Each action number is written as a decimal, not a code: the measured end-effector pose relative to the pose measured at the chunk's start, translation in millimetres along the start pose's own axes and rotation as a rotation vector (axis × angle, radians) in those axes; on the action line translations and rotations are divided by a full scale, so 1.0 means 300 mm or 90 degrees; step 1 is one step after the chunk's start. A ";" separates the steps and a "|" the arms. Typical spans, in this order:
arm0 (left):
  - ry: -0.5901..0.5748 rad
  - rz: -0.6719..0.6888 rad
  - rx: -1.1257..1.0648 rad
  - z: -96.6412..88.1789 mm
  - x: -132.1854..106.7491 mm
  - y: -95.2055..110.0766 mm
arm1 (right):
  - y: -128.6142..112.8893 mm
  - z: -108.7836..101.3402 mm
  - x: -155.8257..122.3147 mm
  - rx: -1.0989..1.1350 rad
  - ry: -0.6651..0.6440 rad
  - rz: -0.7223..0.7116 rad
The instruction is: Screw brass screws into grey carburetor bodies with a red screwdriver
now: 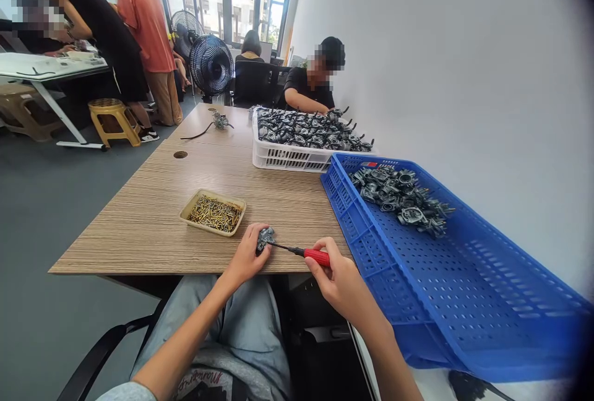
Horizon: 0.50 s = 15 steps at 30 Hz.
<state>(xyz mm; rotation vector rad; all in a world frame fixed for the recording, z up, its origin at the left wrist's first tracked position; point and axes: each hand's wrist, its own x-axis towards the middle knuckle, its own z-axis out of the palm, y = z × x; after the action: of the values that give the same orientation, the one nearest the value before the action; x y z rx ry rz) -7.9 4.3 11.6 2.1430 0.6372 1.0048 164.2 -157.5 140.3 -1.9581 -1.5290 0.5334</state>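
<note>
Near the table's front edge, my left hand (247,254) is closed around a small grey metal carburetor body (265,237). My right hand (338,274) grips the red handle of a screwdriver (317,257), whose dark shaft points left. Its tip meets the carburetor body, though the exact contact spot is too small to make out. Just beyond my left hand sits a shallow cream tray (186,210) full of small brass-coloured parts (214,213).
A blue crate (385,252) with several carburetor bodies (401,197) stands to the right. Behind it, a white basket (290,158) is heaped with more. One carburetor with a hose (219,120) lies at the table's far left. A co-worker (315,76) sits opposite; a fan (211,65) stands behind.
</note>
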 end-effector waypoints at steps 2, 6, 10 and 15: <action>0.003 0.002 0.001 0.000 0.000 0.001 | -0.004 -0.001 -0.003 0.025 -0.013 -0.016; 0.003 0.002 -0.001 0.001 -0.001 0.003 | 0.007 0.004 -0.002 0.023 -0.004 -0.010; 0.002 -0.001 -0.001 -0.001 0.001 0.005 | 0.021 0.010 0.005 -0.013 0.021 0.016; -0.002 0.002 0.000 -0.006 0.004 0.008 | 0.007 0.004 0.000 0.030 -0.009 -0.012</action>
<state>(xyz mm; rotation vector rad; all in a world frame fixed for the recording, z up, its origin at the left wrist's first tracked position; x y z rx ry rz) -8.2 4.0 14.8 2.1467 0.6323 1.0033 164.8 -157.6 138.0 -1.9063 -1.5281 0.5706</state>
